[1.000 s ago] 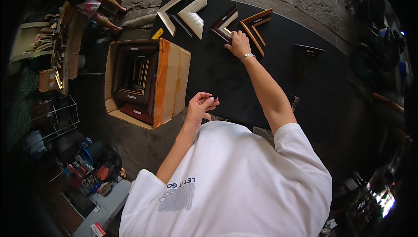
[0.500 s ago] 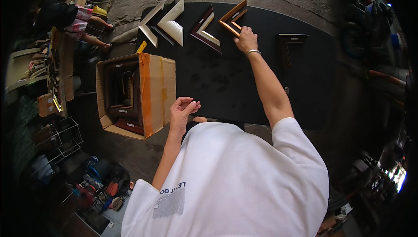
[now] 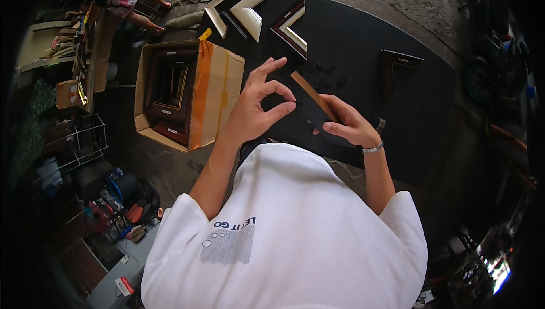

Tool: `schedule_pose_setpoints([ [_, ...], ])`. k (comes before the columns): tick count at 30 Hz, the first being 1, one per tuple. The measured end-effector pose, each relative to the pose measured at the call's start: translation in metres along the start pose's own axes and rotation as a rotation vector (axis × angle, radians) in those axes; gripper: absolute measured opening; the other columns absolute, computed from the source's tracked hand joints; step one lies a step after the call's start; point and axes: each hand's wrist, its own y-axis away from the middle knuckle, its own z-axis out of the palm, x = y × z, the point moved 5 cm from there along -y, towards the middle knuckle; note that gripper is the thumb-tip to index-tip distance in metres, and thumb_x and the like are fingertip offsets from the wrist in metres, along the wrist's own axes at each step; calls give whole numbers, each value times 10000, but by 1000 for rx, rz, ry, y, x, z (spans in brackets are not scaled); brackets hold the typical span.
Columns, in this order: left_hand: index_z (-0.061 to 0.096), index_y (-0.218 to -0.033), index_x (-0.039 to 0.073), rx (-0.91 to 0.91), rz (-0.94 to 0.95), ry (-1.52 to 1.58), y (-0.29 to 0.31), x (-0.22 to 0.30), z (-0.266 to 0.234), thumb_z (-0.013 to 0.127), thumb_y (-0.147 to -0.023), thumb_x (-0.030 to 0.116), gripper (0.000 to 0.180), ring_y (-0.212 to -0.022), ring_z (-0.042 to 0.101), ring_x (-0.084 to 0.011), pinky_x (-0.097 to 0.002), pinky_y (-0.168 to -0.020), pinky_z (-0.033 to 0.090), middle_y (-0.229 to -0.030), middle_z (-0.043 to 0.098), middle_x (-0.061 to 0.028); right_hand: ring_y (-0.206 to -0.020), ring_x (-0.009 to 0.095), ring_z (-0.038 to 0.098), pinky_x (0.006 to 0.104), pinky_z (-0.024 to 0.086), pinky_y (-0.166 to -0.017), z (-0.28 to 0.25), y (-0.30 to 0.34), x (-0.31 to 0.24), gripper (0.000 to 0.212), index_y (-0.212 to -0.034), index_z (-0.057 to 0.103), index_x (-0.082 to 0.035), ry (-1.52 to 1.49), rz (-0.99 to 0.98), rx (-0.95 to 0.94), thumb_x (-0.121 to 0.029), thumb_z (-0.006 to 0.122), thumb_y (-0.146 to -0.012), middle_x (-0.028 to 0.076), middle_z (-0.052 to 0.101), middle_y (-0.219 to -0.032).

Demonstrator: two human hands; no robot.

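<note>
here the right hand [image 3: 347, 124] holds a frame corner piece [image 3: 315, 104] above the black sheet [image 3: 409, 116], fingers curled under its dark side, thumb on top. the left hand [image 3: 258, 107] hovers beside it, thumb and forefinger touching in a ring, other fingers spread; whether it pinches something small, i cannot tell. the piece looks stiff, light wood with sharp mitred ends, best gripped along its straight arms. a cardboard box [image 3: 218, 90] of frames sits to the left, and more corner samples [image 3: 250, 13] lie further out.
</note>
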Motion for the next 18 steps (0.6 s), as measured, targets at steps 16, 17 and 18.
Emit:
schedule_pose_setpoints([
  [16, 705, -986, 60, -202, -417, 293, 74, -71, 55, 786, -893, 140, 147, -1163, 572, -195, -333, -1028, 432, -1171, 628, -66, -889, 286, 637, 370, 518, -789, 54, 0, 27, 161, -1104, 606, -54, 622, -188, 119, -129, 680, -983, 118, 596, -1085],
  [17, 670, -1127, 70, -206, -392, 242, 80, -71, 55, 774, -910, 137, 250, -1192, 574, -198, -345, -1041, 438, -1199, 630, -92, -886, 281, 636, 369, 517, -786, 54, 2, 31, 147, -1099, 603, -48, 589, -204, 121, -115, 671, -987, 117, 596, -1083],
  [18, 635, -1178, 67, -172, -444, 331, 87, -67, 56, 764, -921, 137, 296, -1178, 582, -191, -341, -1034, 450, -1233, 622, -109, -884, 276, 636, 368, 516, -783, 54, 4, 35, 133, -1093, 600, -42, 557, -219, 125, -102, 662, -991, 116, 595, -1082],
])
